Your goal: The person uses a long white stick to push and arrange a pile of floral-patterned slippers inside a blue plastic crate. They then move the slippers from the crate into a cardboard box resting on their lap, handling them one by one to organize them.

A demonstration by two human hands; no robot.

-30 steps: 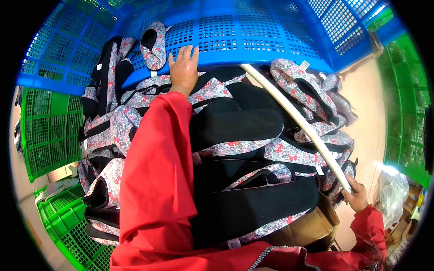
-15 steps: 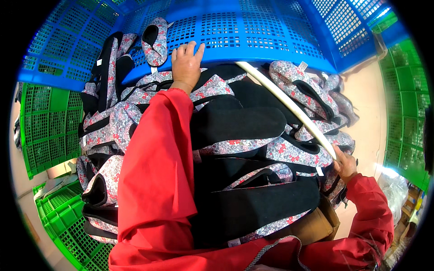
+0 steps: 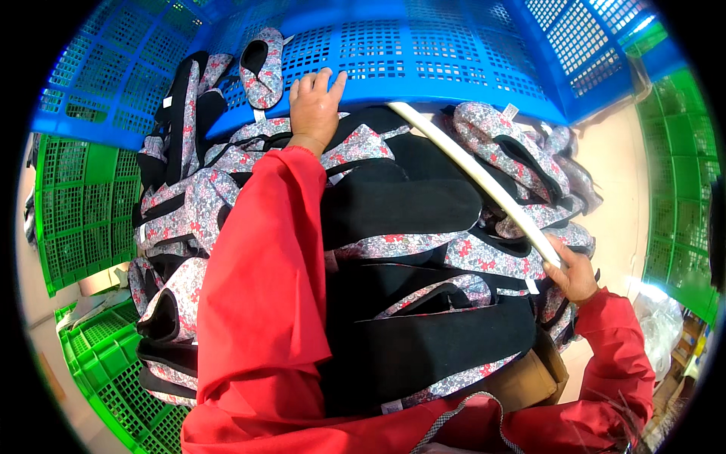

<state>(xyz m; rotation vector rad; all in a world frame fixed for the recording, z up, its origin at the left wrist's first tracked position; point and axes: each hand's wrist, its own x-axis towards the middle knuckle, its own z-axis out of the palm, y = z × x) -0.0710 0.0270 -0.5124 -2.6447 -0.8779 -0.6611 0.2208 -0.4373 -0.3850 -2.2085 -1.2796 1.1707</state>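
Note:
In my right hand [image 3: 572,270] is the near end of a long white, slightly curved stick [image 3: 484,178]; its far end meets the blue crate's lower edge. My left hand [image 3: 314,106] lies on the edge of the blue plastic crate [image 3: 446,41], fingers spread and stretched upward, a slipper [image 3: 262,69] just left of it. Below both hands is a heap of floral-print slippers with black soles; one black sole [image 3: 401,208] lies face up in the middle. My left sleeve hides part of the heap.
Green mesh crates stand at the left [image 3: 83,204], lower left [image 3: 125,378] and right [image 3: 677,181]. Under the heap's near right corner shows a cardboard box [image 3: 529,382]. A clear plastic bag [image 3: 656,325] lies at the right.
My right hand has shifted slightly left and up with the stick, whose far end also slid a little left. My left hand stays on the crate's edge.

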